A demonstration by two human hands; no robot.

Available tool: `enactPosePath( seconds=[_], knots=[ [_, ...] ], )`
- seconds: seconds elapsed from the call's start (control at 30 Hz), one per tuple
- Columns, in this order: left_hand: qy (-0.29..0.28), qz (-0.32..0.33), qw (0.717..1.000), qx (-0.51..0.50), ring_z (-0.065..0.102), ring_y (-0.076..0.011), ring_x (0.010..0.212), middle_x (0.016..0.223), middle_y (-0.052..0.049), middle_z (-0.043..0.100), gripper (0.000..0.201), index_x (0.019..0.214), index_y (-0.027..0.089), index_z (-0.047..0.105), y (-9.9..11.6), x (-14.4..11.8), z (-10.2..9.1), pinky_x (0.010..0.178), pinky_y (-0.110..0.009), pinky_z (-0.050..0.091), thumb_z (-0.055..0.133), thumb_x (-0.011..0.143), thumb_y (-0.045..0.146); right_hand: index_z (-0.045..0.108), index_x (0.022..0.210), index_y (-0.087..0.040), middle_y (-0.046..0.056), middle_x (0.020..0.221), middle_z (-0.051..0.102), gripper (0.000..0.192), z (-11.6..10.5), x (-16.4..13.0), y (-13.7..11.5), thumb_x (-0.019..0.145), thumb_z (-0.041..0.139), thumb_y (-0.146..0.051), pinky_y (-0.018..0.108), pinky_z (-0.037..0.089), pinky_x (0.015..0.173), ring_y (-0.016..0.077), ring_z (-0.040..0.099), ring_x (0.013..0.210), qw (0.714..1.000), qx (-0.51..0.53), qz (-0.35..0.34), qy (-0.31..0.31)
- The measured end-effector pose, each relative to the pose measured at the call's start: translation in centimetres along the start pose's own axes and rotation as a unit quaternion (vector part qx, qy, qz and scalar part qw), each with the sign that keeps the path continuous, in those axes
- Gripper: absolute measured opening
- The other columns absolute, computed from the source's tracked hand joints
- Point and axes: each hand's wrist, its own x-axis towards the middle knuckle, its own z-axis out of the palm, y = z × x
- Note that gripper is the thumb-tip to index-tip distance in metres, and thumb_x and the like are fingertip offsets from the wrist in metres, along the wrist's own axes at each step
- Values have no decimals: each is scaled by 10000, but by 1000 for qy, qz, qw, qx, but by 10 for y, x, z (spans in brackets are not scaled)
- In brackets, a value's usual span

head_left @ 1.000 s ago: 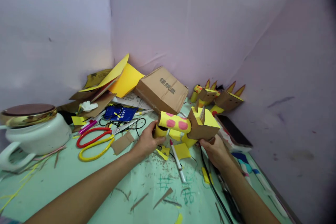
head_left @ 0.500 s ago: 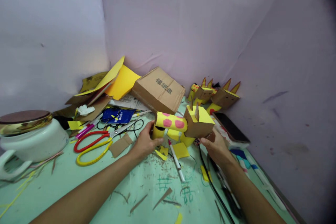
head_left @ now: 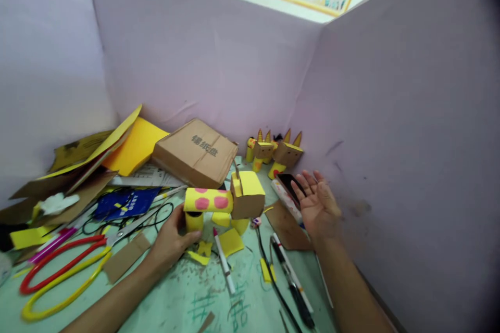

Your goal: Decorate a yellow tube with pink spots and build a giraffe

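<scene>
A toy animal (head_left: pixel 211 192) of yellow paper tubes with pink spots stands on the green table (head_left: pixel 156 307); its boxy cardboard head (head_left: pixel 250 203) faces right. My left hand (head_left: pixel 172 242) grips the animal's rear leg, fingers mostly hidden behind it. Raised at the right, my right hand (head_left: pixel 320 205) is open, palm up with fingers spread, and holds nothing. It overlaps the view of a dark phone (head_left: pixel 291 186) lying on a white pack. Below the animal lie a pink-tipped white marker (head_left: pixel 224 263) and yellow paper scraps (head_left: pixel 230 243).
At left, red-and-yellow-handled scissors (head_left: pixel 64 270) lie by a blue packet (head_left: pixel 125 203). Behind stand a cardboard box (head_left: pixel 197 151) and yellow card sheets (head_left: pixel 133 148). Similar horned animals (head_left: pixel 287 155) sit in the corner. A black cable (head_left: pixel 269 270) and pens (head_left: pixel 291 276) lie front right.
My right hand has let go of the animal's head end and moved right, opening palm up. My left hand stays at the rear leg. The view has shifted up and to the right.
</scene>
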Motion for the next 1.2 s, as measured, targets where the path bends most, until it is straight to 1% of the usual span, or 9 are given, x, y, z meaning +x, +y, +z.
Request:
enactPosePath(
  seconds=[0.13,0.3,0.43,0.53,0.67,0.8,0.9,1.03,1.2],
  knots=[
    [-5,-11,1000,11,575,-346,1135,1227,-148,606,713,1190,158,438,-6,2,-3,938,-450,479,791,602,355,599,918,-245,-26,899,627,376,-8,8,-8,595,778,-316,354,543,813,118,631,740,996,-34,-47,73],
    [6,-17,999,38,594,-345,1108,1173,-125,641,686,1169,183,449,-8,1,-3,896,-436,508,784,602,373,621,889,-215,-20,841,622,325,-13,10,-9,610,781,-265,277,549,657,107,600,667,990,-74,-79,91],
    [22,-4,999,42,621,-336,1057,1135,-112,667,650,1134,186,487,-7,0,-1,838,-400,535,785,588,371,629,891,-207,-17,838,627,305,-14,10,-9,626,772,-257,242,539,623,100,599,667,987,-95,-88,95],
    [43,-6,997,64,633,-336,1026,1087,-104,684,606,1095,183,510,-3,-1,0,818,-401,539,785,581,351,625,886,-207,-18,828,625,293,-14,9,-9,628,759,-249,230,533,602,99,591,666,986,-103,-86,98],
    [45,-10,996,80,616,-344,1052,1112,-121,663,607,1092,169,501,1,-2,2,853,-427,522,786,579,323,605,889,-213,-17,828,618,301,-14,8,-8,624,744,-248,246,538,600,114,592,693,985,-112,-82,103],
    [40,-4,998,57,610,-333,1064,1135,-125,648,645,1121,167,491,1,0,2,878,-427,510,796,576,328,591,893,-215,-25,821,606,335,-17,10,-7,599,740,-274,267,538,621,115,586,690,983,-124,-79,110],
    [45,-3,997,57,612,-328,1064,1130,-120,653,637,1104,168,502,0,0,2,882,-416,508,803,565,325,592,877,-216,-27,798,607,346,-21,12,-6,575,744,-291,272,532,601,120,582,673,982,-142,-64,104],
    [58,-3,997,58,621,-329,1052,1118,-113,667,622,1067,171,529,2,-2,4,867,-407,516,808,538,341,634,834,-199,-11,745,633,326,-23,14,-1,545,756,-287,268,517,544,134,589,634,982,-181,-19,58],
    [56,-5,997,62,617,-342,1046,1077,-120,675,641,1083,161,517,8,-3,7,863,-435,512,804,529,311,655,846,-201,-7,740,646,316,-23,11,5,552,751,-268,269,516,568,142,597,664,976,-219,0,24]
  ],
)
